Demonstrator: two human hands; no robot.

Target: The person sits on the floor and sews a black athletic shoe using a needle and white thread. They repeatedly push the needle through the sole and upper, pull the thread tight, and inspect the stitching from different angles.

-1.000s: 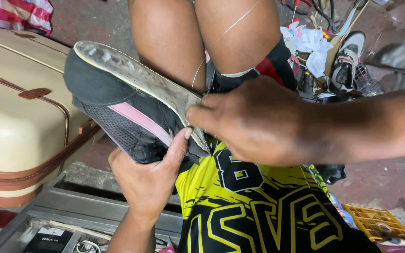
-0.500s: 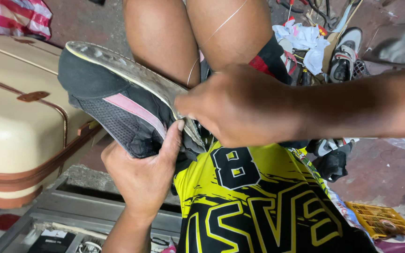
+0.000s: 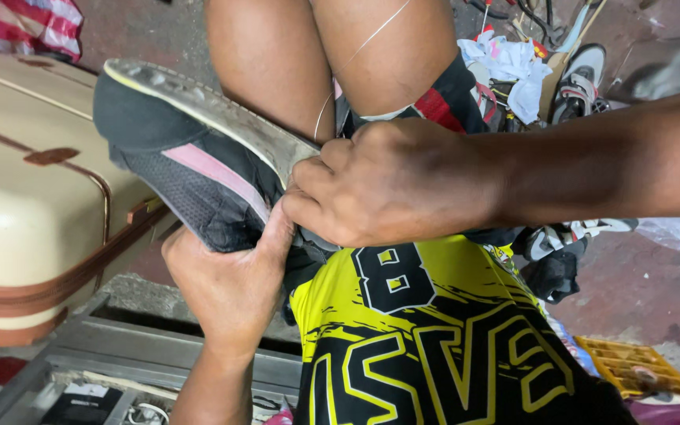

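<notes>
The worn black mesh sneaker with a pink stripe and grey rubber sole (image 3: 198, 157) sits sole-up across the person's bare knees, and it has slid a little leftward and lower than a second ago. The left hand (image 3: 230, 283) cups it from below, fingers curled up against the mesh upper. The right hand (image 3: 387, 185) has closed in from the right, its fingers bunched tight, pinching the sole's edge at the heel end. A thin pale thread (image 3: 371, 35) runs up from that hand over the thigh, so the stitch looks drawn taut. Left of the left hand lies a cream hard suitcase with brown trim (image 3: 25, 205); beyond the right hand, a heap of loose shoes and white rags (image 3: 545, 71).
</notes>
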